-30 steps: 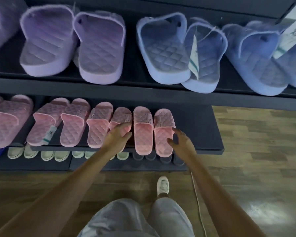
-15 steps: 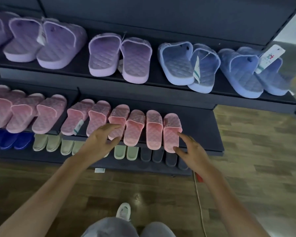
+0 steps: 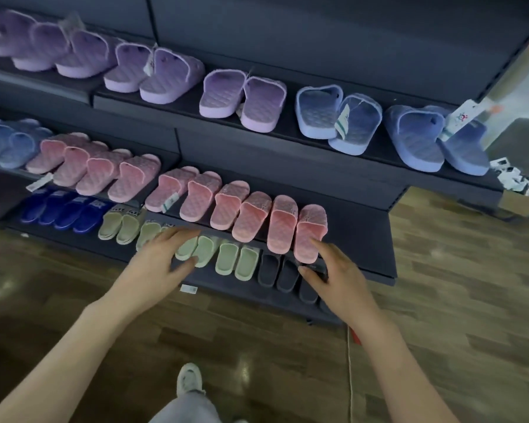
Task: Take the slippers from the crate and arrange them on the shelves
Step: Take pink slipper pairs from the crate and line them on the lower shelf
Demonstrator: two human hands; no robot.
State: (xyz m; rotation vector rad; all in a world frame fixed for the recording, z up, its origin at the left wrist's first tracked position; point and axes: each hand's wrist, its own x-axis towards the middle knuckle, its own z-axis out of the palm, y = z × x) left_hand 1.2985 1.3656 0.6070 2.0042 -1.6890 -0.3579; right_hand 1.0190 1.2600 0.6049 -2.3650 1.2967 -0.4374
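Above a wood-plank floor (image 3: 440,331), dark shelves (image 3: 358,239) are lined w/ pink slippers (image 3: 251,221) on the mid tier; left hand (image 3: 162,264) & right hand (image 3: 339,276) are held released, fingers spread, at its edge.

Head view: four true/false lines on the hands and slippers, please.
1. The left hand holds nothing. True.
2. Pink slippers sit on the top shelf. False: the pink slippers line the middle shelf, below the purple slippers.
3. Green slippers lie on the lowest shelf. True.
4. The right hand is by the purple slippers. False: it is at the rightmost pink slipper.
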